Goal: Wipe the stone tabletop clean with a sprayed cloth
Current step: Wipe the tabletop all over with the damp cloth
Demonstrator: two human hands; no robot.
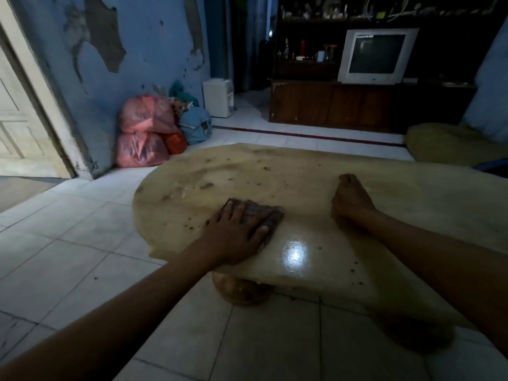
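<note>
My left grip (236,232) lies flat with fingers spread apart, palm pressing the dark cloth (264,215) down onto the stone surface (302,174) near its left front edge; it is not clamped round the cloth, only bearing on it. The cloth pokes out past my fingertips toward the middle. My right grip (350,200) rests further in on the bare stone, well apart from the cloth, fingers curled loosely together and holding nothing that I can see; I take it as a brace.

Moving outward, the patch just right of the cloth shines wet under a bright reflection (295,254), which I judge to be the wiped part. Beyond it, dark crumbs (266,168) and smudges are scattered over the far half, and a few specks sit by the near right edge. So I reckon the job is early: one front strip done, most of the top left. No spray bottle is in view.
</note>
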